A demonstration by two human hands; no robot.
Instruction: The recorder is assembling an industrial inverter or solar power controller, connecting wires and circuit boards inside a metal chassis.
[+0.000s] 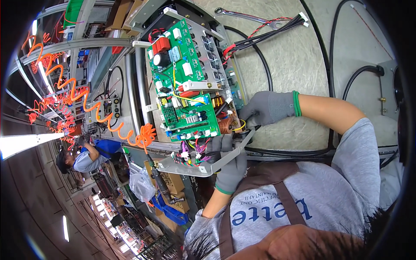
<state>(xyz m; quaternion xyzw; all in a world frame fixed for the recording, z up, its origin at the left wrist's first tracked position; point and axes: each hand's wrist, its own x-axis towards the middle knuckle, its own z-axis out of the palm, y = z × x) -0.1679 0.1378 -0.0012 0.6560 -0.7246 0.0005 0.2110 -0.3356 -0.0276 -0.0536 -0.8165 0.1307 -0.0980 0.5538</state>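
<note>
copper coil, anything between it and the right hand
A yellow wire curves between the copper coil and the right hand; whether it actually blocks the fingers is unclear.

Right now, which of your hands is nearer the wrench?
The right hand: it is beside the circuit-board unit, below the wrench in the picture. The left hand is lower and farther away, at the bent metal bracket.

Bright light is spread across the table (294,65) at upper right, and gleams are caught along the steel tubes (142,82). At the left edge, a lamp (30,144) is blown out to pure white! The ceiling (26,195), lower left, is sunk in gloom. Lines are bowed toward the rim, corners are swallowed by black, yet the green circuit board (175,71) is rendered crisply.
</note>
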